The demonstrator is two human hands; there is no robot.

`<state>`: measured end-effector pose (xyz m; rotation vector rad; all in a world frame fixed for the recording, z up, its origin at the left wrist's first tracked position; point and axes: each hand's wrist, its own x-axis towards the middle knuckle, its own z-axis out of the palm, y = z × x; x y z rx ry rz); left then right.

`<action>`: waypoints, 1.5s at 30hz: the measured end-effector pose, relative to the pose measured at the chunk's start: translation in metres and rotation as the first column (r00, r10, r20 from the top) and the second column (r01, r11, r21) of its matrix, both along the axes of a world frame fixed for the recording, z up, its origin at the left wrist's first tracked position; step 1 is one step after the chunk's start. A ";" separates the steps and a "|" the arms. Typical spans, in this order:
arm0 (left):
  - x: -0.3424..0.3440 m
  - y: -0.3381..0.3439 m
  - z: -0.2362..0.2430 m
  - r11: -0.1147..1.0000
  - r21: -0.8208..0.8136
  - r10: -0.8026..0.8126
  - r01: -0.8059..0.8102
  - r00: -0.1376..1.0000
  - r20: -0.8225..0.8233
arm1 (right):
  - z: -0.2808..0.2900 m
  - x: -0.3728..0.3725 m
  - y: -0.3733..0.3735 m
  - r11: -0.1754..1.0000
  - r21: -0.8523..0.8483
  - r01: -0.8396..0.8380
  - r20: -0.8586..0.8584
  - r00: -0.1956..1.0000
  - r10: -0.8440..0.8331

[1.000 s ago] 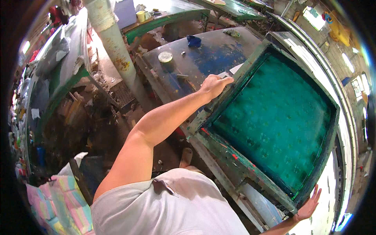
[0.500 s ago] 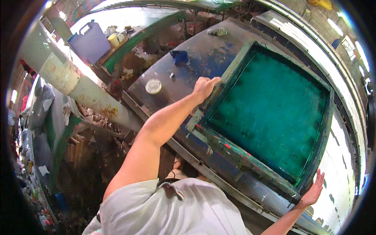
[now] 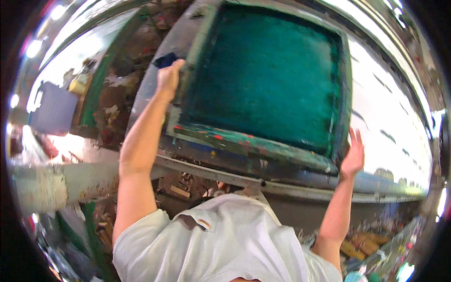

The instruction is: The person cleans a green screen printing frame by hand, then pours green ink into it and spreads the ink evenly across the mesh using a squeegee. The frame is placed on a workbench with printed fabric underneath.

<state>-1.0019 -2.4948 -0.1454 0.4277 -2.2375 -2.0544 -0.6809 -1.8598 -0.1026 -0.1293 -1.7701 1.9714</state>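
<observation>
A large screen-printing frame [image 3: 263, 148] with a dark green mesh [image 3: 268, 75] lies in front of me. Its thick rim is stained with paint. My left hand [image 3: 169, 80] is closed on the frame's left rim, with the thumb side up; the fingers underneath are hidden. At the frame's near right corner, my right hand [image 3: 353, 157] rests against the outer side, its fingers stretched out along the rim. Just beyond my left hand, a dark blue rag [image 3: 165, 60] sits on the grey tabletop [image 3: 148, 87].
A long white printed sheet [image 3: 380, 113] runs along the right. A metal rail [image 3: 286, 189] borders the table's near edge. To the left stand a thick post [image 3: 61, 185], a light purple jug [image 3: 52, 108] and a green-edged bench [image 3: 101, 70]. Scraps litter the floor.
The view has turned, so the frame now appears squarer and farther left. My left hand shows closer to the blue rag. Both hands remain at the frame.
</observation>
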 end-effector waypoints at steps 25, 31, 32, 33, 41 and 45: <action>-0.014 0.147 -0.026 0.992 0.002 -0.124 0.125 0.985 0.123 | 0.086 0.085 0.149 0.996 0.079 -0.033 -0.040 0.999 0.036; -0.032 0.086 -0.032 0.987 0.121 -0.107 0.104 0.994 0.017 | 0.030 0.054 0.094 0.988 0.138 0.064 -0.053 0.997 -0.057; -0.029 0.087 -0.018 0.989 0.117 -0.096 0.094 0.995 0.017 | 0.015 0.055 0.086 0.982 0.170 0.084 -0.035 0.996 -0.079; -0.031 0.074 -0.014 0.992 0.106 -0.083 0.074 0.993 0.080 | 0.004 0.049 0.077 0.985 0.147 0.089 -0.023 0.996 -0.087; -0.004 0.021 -0.018 0.976 0.128 -0.182 0.175 0.982 0.045 | -0.034 0.048 0.030 0.965 -0.228 0.128 0.138 0.986 -0.099; 0.000 0.014 -0.039 0.993 0.019 -0.119 0.118 0.993 0.026 | -0.046 0.049 0.031 0.970 -0.159 0.182 0.181 0.972 -0.153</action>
